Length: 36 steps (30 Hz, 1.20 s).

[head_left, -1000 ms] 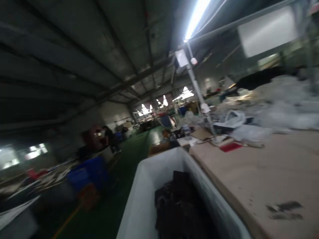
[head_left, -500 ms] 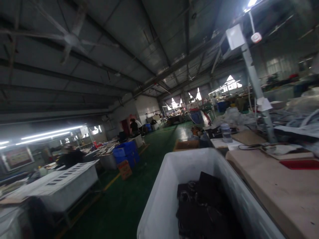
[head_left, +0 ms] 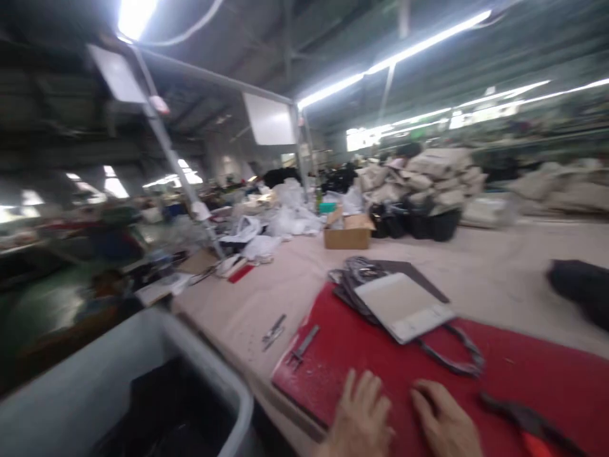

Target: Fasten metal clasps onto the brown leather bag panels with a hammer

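Note:
My left hand (head_left: 359,416) lies palm down on the red mat (head_left: 552,362), its fingers stretched out and nothing in them. Beside it, my right hand (head_left: 445,416) rests on the same mat, fingers loosely bent with a gap at the thumb; no object shows in it. To its right is a dark tool with red on its handle, apparently pliers (head_left: 518,412). Beyond the hands lie grey bag pieces with looped handles (head_left: 354,279) and a cream rectangular panel (head_left: 404,304). A metal tool like a caliper (head_left: 303,346) sits near the mat's left edge.
A white bin (head_left: 242,393) holding dark pieces stands against the table's left edge. Further back on the table (head_left: 495,273) are an open cardboard box (head_left: 347,238), white plastic wrapping (head_left: 290,212) and piled beige bags (head_left: 428,171). A dark bundle (head_left: 580,289) lies at right.
The view has swung right, from the aisle and bin to the work table. Both my hands, out of sight before, now show on the red mat.

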Tool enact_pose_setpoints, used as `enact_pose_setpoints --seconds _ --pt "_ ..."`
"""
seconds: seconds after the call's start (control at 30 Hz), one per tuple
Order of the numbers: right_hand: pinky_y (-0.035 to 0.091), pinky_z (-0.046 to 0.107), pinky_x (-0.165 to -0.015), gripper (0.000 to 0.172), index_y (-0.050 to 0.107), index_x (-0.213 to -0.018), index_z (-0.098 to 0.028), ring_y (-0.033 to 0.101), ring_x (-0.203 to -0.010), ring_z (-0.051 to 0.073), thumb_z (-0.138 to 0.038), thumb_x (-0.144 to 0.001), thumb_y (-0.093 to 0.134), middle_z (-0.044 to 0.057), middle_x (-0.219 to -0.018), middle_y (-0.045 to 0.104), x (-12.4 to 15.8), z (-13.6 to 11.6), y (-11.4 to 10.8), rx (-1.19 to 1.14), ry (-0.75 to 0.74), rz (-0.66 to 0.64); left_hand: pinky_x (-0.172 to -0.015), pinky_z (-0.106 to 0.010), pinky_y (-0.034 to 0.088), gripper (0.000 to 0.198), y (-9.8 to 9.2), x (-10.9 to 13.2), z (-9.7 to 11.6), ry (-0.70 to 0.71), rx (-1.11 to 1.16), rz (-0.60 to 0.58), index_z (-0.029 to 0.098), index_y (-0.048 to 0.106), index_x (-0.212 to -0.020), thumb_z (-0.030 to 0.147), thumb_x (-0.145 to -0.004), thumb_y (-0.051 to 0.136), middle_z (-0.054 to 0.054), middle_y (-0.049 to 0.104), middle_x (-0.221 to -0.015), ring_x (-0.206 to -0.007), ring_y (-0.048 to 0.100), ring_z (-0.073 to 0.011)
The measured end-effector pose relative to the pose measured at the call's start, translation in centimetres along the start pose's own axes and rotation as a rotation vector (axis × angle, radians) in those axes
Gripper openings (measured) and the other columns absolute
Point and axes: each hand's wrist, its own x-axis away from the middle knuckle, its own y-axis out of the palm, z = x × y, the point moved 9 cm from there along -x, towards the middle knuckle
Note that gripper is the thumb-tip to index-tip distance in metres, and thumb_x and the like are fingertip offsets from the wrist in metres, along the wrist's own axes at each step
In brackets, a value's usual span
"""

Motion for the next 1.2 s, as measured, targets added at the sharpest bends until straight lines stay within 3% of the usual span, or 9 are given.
enact_pose_setpoints --seconds 0.07,0.2,0.3,0.43,0.57,0.7,0.87,1.03,1.2 --pt "0.055 0.030 -0.078 0.028 0.066 -0.092 -0.020 0.068 -0.084 0.019 -0.041 -0.093 0.047 0.006 -0.093 0.071 0.0 1.9 -1.8 0.042 0.098 -0.035 -0.117 -0.059 0.037 0.040 1.4 -0.7 -1.3 -0.041 0.020 -0.046 0.019 0.056 -0.134 0.036 -0.098 0.052 -0.011 0.053 -0.146 -0.140 0.044 -0.0310" --pt "0.052 0.027 -0.080 0.028 0.066 -0.095 -0.020 0.069 -0.090 0.020 -0.033 -0.089 0.043 0.007 -0.096 0.073 -2.7 2.5 -3.1 0.210 0.274 -0.095 -0.111 -0.056 0.047 0.047 2.1 0.1 -5.3 -0.066 -0.065 -0.100 0.017 0.051 -0.140 0.027 -0.095 0.053 -0.012 0.049 -0.150 -0.139 0.046 -0.0306" --pt "0.049 0.032 -0.078 0.031 0.065 -0.102 -0.016 0.067 -0.093 0.024 -0.032 -0.093 0.041 0.013 -0.102 0.071 -5.7 2.6 -4.9 0.368 0.349 -0.033 -0.109 -0.057 0.049 0.048 2.2 0.8 -5.9 -0.045 -0.109 -0.076 0.017 0.051 -0.140 0.027 -0.094 0.052 -0.012 0.049 -0.150 -0.138 0.047 -0.0307" --pt "0.044 0.039 -0.084 0.032 0.064 -0.113 -0.015 0.058 -0.110 0.031 -0.033 -0.094 0.046 0.018 -0.123 0.062 -8.6 2.5 -6.0 0.564 0.281 -0.059 -0.107 -0.056 0.051 0.045 2.2 0.7 -5.1 -0.040 -0.112 -0.051 0.016 0.053 -0.138 0.026 -0.094 0.052 -0.012 0.051 -0.148 -0.137 0.049 -0.0304" --pt "0.040 0.044 -0.086 0.021 0.068 -0.091 -0.016 0.059 -0.103 0.034 -0.036 -0.083 0.066 0.015 -0.106 0.067 -8.3 2.2 -4.5 0.685 0.171 -0.243 -0.109 -0.056 0.049 0.046 1.9 0.3 -5.0 -0.073 -0.070 -0.071 0.016 0.054 -0.138 0.027 -0.093 0.053 -0.013 0.051 -0.148 -0.137 0.048 -0.0305" --pt "0.034 0.043 -0.093 0.009 0.063 -0.090 -0.015 0.060 -0.097 0.027 -0.016 -0.088 0.054 0.012 -0.096 0.068 -6.2 0.3 -3.7 0.760 0.072 -0.291 -0.111 -0.057 0.047 0.045 1.4 0.0 -5.0 -0.092 -0.033 -0.069 0.015 0.056 -0.136 0.027 -0.093 0.053 -0.014 0.053 -0.146 -0.136 0.050 -0.0312" --pt "0.037 0.035 -0.076 0.015 0.057 -0.086 -0.016 0.059 -0.081 0.024 -0.010 -0.090 0.043 0.010 -0.083 0.064 -3.6 -4.5 -5.7 0.747 -0.073 -0.293 -0.110 -0.056 0.047 0.044 1.7 0.3 -5.4 -0.131 0.022 -0.003 0.012 0.057 -0.133 0.028 -0.093 0.053 -0.016 0.055 -0.143 -0.135 0.051 -0.0320" --pt "0.039 0.031 -0.065 0.013 0.052 -0.096 -0.018 0.056 -0.071 0.020 -0.012 -0.092 0.041 0.007 -0.081 0.061 -1.0 -15.8 -14.3 0.605 -0.521 0.010 -0.107 -0.054 0.051 0.045 0.6 1.1 -6.5 -0.199 0.114 0.192 0.009 0.052 -0.137 0.027 -0.096 0.049 -0.020 0.055 -0.142 -0.135 0.050 -0.0320" --pt "0.038 0.030 -0.061 0.010 0.054 -0.095 -0.023 0.054 -0.065 0.018 -0.028 -0.099 0.047 0.002 -0.077 0.059 -0.4 -24.6 -21.5 0.575 -0.682 0.033 -0.110 -0.052 0.047 0.040 -0.5 1.4 -7.7 -0.277 0.259 0.300 0.010 0.053 -0.134 0.027 -0.098 0.044 -0.019 0.056 -0.140 -0.135 0.050 -0.0297"
